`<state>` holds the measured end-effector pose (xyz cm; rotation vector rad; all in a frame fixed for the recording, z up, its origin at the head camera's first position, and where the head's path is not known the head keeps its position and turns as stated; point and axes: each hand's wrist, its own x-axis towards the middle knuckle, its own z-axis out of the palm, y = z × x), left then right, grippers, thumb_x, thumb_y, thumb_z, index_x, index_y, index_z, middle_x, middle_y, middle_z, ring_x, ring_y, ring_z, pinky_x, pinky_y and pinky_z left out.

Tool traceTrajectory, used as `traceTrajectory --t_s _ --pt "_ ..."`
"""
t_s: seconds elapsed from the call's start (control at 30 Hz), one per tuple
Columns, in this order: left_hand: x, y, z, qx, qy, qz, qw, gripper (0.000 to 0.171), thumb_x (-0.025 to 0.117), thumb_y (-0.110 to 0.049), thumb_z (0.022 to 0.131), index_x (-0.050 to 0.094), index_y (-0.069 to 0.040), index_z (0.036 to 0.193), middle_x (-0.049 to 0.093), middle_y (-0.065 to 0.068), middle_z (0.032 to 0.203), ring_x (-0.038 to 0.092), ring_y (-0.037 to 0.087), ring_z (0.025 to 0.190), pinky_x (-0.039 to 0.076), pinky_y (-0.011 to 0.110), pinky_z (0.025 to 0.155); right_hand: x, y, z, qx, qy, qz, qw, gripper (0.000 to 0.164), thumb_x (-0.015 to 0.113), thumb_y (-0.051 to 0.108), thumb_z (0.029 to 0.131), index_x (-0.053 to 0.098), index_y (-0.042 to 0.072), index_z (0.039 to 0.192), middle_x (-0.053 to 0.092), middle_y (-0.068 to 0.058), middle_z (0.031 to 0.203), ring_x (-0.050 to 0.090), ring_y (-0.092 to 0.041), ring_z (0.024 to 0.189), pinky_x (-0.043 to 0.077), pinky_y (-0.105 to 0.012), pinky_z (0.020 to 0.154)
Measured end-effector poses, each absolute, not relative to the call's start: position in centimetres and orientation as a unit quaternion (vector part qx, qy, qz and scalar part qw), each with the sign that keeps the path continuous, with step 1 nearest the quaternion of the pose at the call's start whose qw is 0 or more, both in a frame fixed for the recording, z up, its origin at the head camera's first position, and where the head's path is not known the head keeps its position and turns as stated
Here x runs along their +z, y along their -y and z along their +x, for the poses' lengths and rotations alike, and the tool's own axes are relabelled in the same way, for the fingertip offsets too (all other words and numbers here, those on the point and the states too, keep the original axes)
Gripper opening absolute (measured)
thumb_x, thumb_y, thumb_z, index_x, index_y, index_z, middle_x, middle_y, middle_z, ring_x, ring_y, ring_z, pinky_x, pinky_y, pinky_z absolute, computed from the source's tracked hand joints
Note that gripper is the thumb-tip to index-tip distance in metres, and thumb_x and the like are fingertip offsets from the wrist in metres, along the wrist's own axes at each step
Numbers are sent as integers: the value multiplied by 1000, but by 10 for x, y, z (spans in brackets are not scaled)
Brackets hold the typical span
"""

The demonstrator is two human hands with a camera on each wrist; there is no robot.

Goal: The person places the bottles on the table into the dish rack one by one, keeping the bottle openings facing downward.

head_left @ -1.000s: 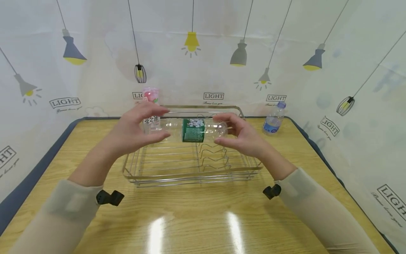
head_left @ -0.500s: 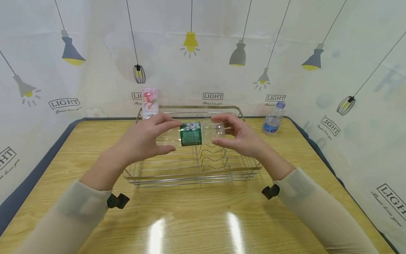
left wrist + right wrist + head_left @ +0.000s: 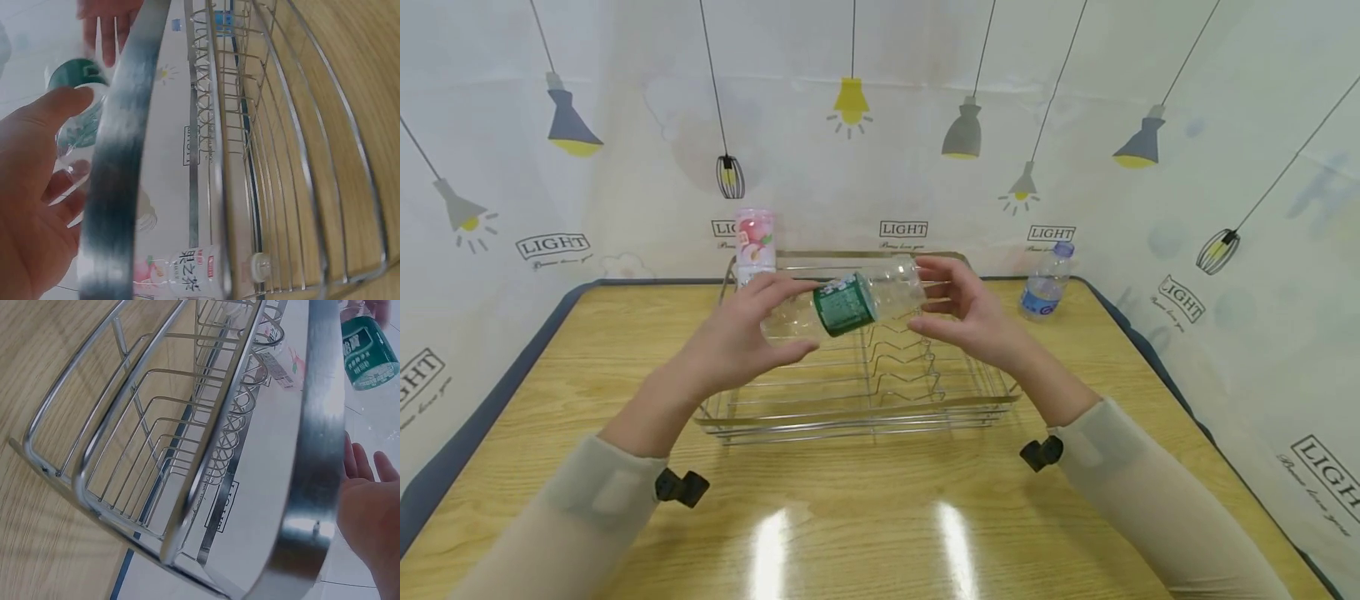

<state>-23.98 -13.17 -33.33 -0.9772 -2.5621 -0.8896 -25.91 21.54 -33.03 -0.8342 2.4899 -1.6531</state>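
A clear plastic bottle with a green label [image 3: 844, 304] is held in the air above a wire dish rack [image 3: 857, 414]. My left hand [image 3: 741, 333] grips its left part between thumb and fingers. The bottle slants, its right end higher. Beside that end is my right hand [image 3: 966, 312], fingers spread; in the right wrist view the bottle's green label [image 3: 367, 353] shows apart from this hand [image 3: 372, 512]. Behind my left hand, a pink peach-labelled bottle [image 3: 755, 237] stands in the rack's back left corner, its white cap [image 3: 261, 267] toward the table.
A blue-capped water bottle [image 3: 1045, 287] stands upright on the wooden table [image 3: 880, 492], at the back right. Wavy wire dividers [image 3: 906, 367] run through the rack's right half. Behind the table hangs a wall cloth [image 3: 820, 183] printed with lamps.
My left hand has moved right along the bottle and slightly down, uncovering the pink bottle. The green-labelled bottle has gone from level to slanting, right end up. My right hand has barely moved.
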Motion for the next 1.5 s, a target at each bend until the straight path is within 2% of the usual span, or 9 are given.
traceTrajectory --t_s 0.07,0.27,0.43,0.57,0.8,1.0,1.17,1.4,1.5 --pt "-336 131 -240 -346 877 -311 120 73 90 -19 93 56 -11 158 63 16 146 65 36 127 59 58 103 -329 -216 -259 -540 -799 -263 21 76 77 1 100 40 11 166 50 -17 157 58 -39 139 53 -39 116" --pt "-343 124 -240 -455 854 -243 60 73 83 -25 101 47 -9 163 58 17 148 63 38 135 60 57 106 -328 -214 -258 -539 -800 -260 33 73 77 7 102 41 14 165 52 -13 158 57 -42 143 55 -35 113" --pt "-343 116 -238 -544 819 -180 -25 73 75 -36 107 37 -18 167 52 12 150 59 35 144 57 55 109 -324 -203 -257 -535 -803 -260 38 73 78 13 103 42 17 166 53 -12 159 60 -35 141 55 -43 116" --pt "-346 109 -236 -580 793 -178 -58 73 71 -35 109 33 -22 169 50 13 151 59 35 144 55 53 111 -321 -191 -258 -536 -801 -265 34 73 78 15 104 41 16 166 54 -15 159 60 -37 141 54 -47 117" --pt "-353 99 -234 -624 756 -177 -86 71 68 -27 111 29 -15 170 48 17 155 59 37 145 54 51 116 -320 -173 -260 -556 -789 -259 23 76 78 13 103 37 15 168 56 -12 157 64 -34 139 55 -46 116" --pt "-357 94 -233 -628 747 -194 -104 68 66 -27 113 29 -19 169 45 17 159 56 38 149 51 57 119 -320 -160 -260 -579 -778 -243 32 84 79 13 103 30 16 171 53 -13 155 66 -32 133 59 -44 110" --pt "-357 92 -231 -618 755 -195 -98 69 66 -29 112 29 -22 170 45 14 161 55 40 149 52 62 116 -322 -153 -261 -582 -774 -249 31 88 80 11 101 26 17 170 53 -15 153 67 -34 129 60 -45 108" --pt "-357 90 -229 -613 761 -188 -95 71 71 -30 109 31 -28 168 49 9 160 58 38 143 56 58 112 -325 -148 -260 -593 -765 -247 41 89 82 12 100 27 28 168 52 -15 151 70 -35 128 62 -46 103" --pt "-357 90 -229 -615 760 -189 -95 72 73 -29 108 32 -28 168 50 9 159 60 37 141 57 57 111 -326 -147 -260 -592 -765 -249 38 87 82 12 100 29 29 167 53 -15 149 70 -36 127 63 -46 102"
